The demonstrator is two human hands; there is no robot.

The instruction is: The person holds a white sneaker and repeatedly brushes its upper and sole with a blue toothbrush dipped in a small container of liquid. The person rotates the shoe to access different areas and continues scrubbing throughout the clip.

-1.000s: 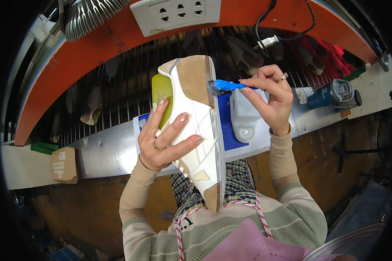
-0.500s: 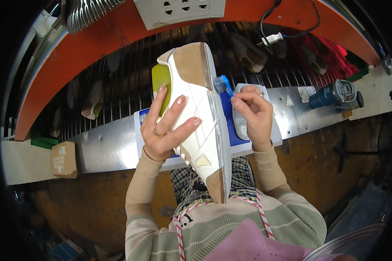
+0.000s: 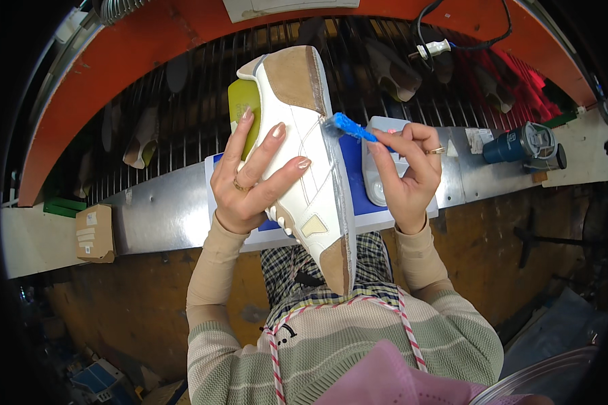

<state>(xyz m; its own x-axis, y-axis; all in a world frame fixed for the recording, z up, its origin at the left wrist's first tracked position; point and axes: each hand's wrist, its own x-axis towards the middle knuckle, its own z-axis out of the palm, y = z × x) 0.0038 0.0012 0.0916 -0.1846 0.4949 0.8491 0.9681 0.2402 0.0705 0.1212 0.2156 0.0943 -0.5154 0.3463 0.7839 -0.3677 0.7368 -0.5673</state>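
Note:
My left hand (image 3: 250,182) holds a white and tan shoe (image 3: 314,179) upright, its heel at the top and toe toward my lap. The thumb and fingers spread across the upper, and a yellow-green piece (image 3: 240,101) shows in the shoe's opening. In my right hand (image 3: 412,169), thumb and fingertips pinch a small blue brush (image 3: 351,127). The brush head meets the shoe's side at the grey edge band, just below the tan heel panel. Behind the right hand, a pale plastic tray (image 3: 373,181) rests on a blue and white board (image 3: 402,217).
A metal ledge (image 3: 165,212) crosses in front of me, with a cardboard box (image 3: 94,233) at left and a blue tumbler (image 3: 510,146) at right. Beyond are dark bars (image 3: 203,81) carrying several shoes, under an orange frame (image 3: 162,37). A white plug (image 3: 434,48) hangs from a cable.
The brush has tilted flatter and lies a little lower along the shoe's edge. My right hand has shifted slightly right. The shoe and left hand sit a little higher and further left in view.

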